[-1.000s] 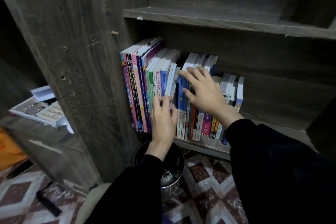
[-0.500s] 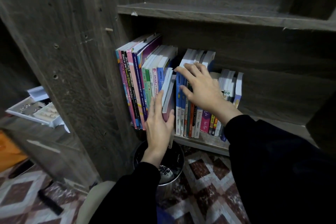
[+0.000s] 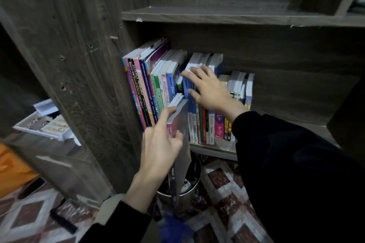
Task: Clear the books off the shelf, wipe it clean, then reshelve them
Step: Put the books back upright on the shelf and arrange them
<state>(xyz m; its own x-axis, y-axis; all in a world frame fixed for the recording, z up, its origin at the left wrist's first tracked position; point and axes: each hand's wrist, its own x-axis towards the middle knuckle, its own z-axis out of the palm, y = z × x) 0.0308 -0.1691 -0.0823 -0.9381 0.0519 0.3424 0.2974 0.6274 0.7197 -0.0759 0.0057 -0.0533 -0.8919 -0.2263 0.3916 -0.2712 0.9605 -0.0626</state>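
left hand pinches a thin pink-spined book, thumb and fingers either side of its spine, wrist cocked up. the book is tipped halfway out of the row on the shelf. right hand lies flat, fingers straight and spread, on the blue books beside the gap, gripping nothing. best to draw the thin one straight out while that palm braces the neighbours, or they may slump towards the bin below
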